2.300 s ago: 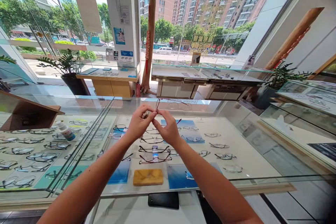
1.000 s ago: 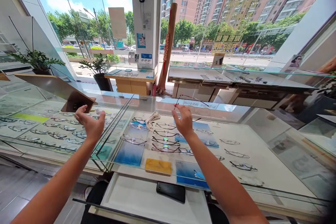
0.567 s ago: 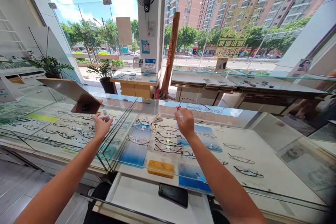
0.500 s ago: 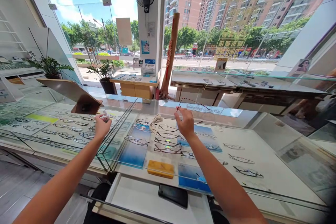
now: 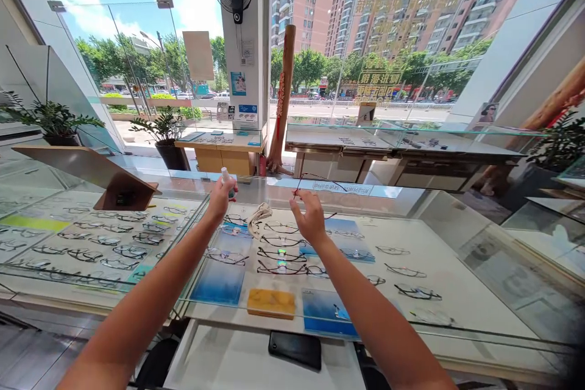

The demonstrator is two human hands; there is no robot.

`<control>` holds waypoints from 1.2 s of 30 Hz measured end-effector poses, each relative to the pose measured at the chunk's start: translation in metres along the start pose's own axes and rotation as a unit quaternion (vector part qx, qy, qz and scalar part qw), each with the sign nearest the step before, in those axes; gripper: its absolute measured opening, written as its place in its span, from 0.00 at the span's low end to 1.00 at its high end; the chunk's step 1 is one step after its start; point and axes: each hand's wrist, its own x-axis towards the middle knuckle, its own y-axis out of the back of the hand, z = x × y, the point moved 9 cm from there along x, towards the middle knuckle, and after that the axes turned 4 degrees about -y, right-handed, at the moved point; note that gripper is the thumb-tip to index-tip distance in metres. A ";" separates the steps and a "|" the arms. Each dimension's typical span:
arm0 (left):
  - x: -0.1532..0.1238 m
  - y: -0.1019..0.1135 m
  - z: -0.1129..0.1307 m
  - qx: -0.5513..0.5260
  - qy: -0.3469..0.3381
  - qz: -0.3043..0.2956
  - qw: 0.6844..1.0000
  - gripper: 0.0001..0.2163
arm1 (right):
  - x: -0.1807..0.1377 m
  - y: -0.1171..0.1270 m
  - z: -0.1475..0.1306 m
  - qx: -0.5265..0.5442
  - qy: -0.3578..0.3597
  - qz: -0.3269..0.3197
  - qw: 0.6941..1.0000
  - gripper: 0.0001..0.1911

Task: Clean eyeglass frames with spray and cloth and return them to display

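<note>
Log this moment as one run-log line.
left hand: holds spray bottle | right hand: holds thin-framed glasses | cloth: lies on glass counter between hands

The left arm (image 5: 137,311) and the right arm (image 5: 370,317) came in from the bottom edge of the view, bare along all their visible length. The left hand (image 5: 220,198) and the right hand (image 5: 311,222) were bare too, wrists and fingers plain.

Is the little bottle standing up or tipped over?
Standing up. The left hand holds the bottle with its white top pointing up.
</note>
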 end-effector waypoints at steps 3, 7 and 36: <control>-0.007 -0.059 0.010 -0.071 0.012 -0.077 0.994 0.31 | 0.001 0.001 0.001 0.006 -0.002 -0.008 1.000 0.14; -0.028 -0.104 0.012 -0.184 0.073 -0.187 0.962 0.38 | 0.001 -0.002 -0.002 0.023 0.003 -0.038 0.999 0.13; -0.049 -0.098 0.007 0.053 -0.046 -0.181 0.981 0.30 | -0.014 -0.030 -0.041 0.430 -0.198 -0.279 0.836 0.16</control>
